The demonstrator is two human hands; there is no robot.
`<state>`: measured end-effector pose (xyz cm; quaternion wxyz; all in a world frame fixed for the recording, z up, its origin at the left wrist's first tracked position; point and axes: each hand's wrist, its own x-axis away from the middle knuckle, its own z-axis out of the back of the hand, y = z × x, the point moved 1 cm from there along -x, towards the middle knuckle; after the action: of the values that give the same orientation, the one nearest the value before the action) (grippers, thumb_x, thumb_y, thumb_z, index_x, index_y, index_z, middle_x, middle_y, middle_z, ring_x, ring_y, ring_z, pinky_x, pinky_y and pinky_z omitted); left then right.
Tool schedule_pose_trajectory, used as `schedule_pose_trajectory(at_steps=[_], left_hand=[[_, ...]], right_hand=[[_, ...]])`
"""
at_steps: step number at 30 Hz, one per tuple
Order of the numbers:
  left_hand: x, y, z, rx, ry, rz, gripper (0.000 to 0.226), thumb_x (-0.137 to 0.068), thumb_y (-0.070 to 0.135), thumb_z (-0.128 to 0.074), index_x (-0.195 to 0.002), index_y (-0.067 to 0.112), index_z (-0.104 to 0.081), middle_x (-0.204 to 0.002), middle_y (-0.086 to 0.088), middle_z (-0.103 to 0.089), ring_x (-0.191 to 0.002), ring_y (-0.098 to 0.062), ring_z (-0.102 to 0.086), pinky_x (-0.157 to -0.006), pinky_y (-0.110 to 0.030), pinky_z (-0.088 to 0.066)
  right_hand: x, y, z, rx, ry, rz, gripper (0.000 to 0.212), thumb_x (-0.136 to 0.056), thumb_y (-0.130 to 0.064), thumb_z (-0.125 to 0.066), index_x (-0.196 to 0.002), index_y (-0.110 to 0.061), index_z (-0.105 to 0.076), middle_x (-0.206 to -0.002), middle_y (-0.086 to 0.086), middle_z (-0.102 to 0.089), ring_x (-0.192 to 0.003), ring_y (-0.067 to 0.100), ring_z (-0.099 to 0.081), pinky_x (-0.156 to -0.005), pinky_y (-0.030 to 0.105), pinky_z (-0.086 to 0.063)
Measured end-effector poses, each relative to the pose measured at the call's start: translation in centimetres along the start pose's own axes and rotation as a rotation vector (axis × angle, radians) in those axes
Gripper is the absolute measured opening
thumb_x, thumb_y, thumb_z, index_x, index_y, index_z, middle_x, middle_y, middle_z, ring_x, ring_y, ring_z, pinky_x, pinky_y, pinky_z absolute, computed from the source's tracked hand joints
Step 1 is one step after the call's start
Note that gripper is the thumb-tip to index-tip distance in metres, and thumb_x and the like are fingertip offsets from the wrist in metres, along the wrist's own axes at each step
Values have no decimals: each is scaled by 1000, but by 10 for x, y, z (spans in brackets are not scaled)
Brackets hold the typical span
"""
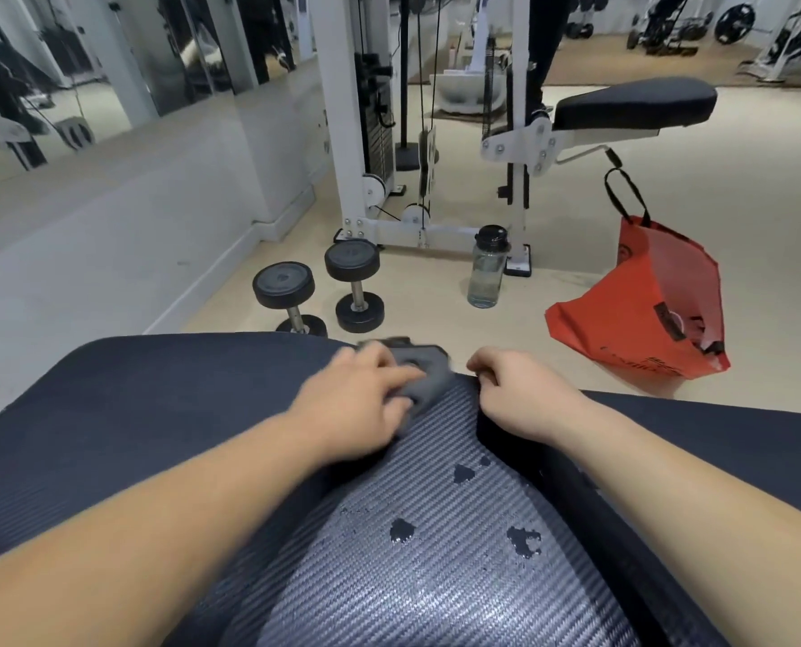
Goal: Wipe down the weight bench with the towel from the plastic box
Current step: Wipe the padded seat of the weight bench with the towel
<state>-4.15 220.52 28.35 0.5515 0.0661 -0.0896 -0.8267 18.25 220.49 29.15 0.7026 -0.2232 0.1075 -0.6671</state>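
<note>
The weight bench pad [426,567] fills the lower middle of the head view, grey woven texture with dark wet blotches on it. A folded grey towel [424,366] lies at the pad's far end. My left hand [361,389] lies on the towel with fingers spread over it, blurred by motion. My right hand [515,389] is just right of the towel, its fingers curled over the pad's far right edge. No plastic box is in view.
A dark mat [132,413] spreads left and right of the bench. Beyond it on the floor stand two dumbbells [319,291], a clear water bottle [487,268] and a red bag [651,310]. A cable machine [389,133] and another bench [632,105] stand behind.
</note>
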Motion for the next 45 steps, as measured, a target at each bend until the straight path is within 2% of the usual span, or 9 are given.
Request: schedule_pose_trajectory(at_steps=[3,8,13,18,23,29,34,39,45], left_hand=[[12,-21,2,19,69,252,40,-97,46,-46,-137,48,-50,-130,5,-46,-113,-28,-40,-94,-44,-50],[86,-26,3,108,12,-5,41,-95,52,-49,-134,60,-43,-119,23,-42,-104,-12,-42,-85,-35,-51],[96,-52,11,-21,126,418,37,-96,48,-49,-133,50,-52,-125,8,-48,-109,-27,-45,-87,-41,-52],[146,-9,-2,78,91,93,43,-91,57,-45,-133,52,-49,-118,17,-45,-102,-15,-45,-79,-36,-54],[128,-22,6,8,150,499,36,-95,49,-47,-131,43,-55,-124,5,-46,-109,-27,-46,-82,-38,-51],[161,20,-8,57,73,126,36,-97,55,-42,-132,51,-45,-115,15,-40,-101,-15,-42,-72,-31,-51],[136,27,-1,-20,144,471,35,-98,50,-43,-130,39,-52,-122,3,-42,-105,-25,-42,-75,-35,-47],[158,59,-8,91,-1,96,43,-95,57,-42,-137,51,-43,-117,16,-38,-106,-13,-40,-76,-30,-50],[127,65,-5,-23,79,434,39,-96,54,-42,-129,35,-51,-125,-2,-41,-111,-28,-44,-83,-38,-50]], right_hand=[[1,-6,-5,22,-9,62,35,-102,-29,-46,-131,-19,-62,-134,6,-66,-123,29,-60,-104,41,-49],[2,-19,-15,95,-46,145,33,-101,-37,-49,-123,-20,-66,-122,7,-63,-117,29,-60,-102,44,-51],[11,-33,-15,149,-50,192,34,-99,-40,-52,-124,-21,-66,-124,4,-62,-118,27,-60,-102,45,-51],[14,-37,-11,128,-44,182,34,-99,-40,-53,-123,-21,-66,-125,4,-63,-117,27,-61,-102,43,-51],[22,-22,-4,90,-15,139,31,-100,-36,-55,-122,-19,-68,-126,5,-66,-114,26,-62,-101,40,-51],[30,-8,2,73,-3,121,30,-100,-35,-56,-122,-19,-69,-127,5,-67,-115,25,-63,-100,37,-50],[37,-2,6,73,-1,126,31,-100,-34,-56,-123,-17,-68,-127,5,-67,-115,25,-63,-101,38,-51],[42,1,12,72,17,110,35,-100,-35,-57,-127,-15,-67,-129,7,-68,-117,26,-63,-102,37,-50],[69,-24,19,24,24,208,37,-100,-39,-56,-130,-20,-66,-131,-4,-66,-119,17,-61,-102,34,-49]])
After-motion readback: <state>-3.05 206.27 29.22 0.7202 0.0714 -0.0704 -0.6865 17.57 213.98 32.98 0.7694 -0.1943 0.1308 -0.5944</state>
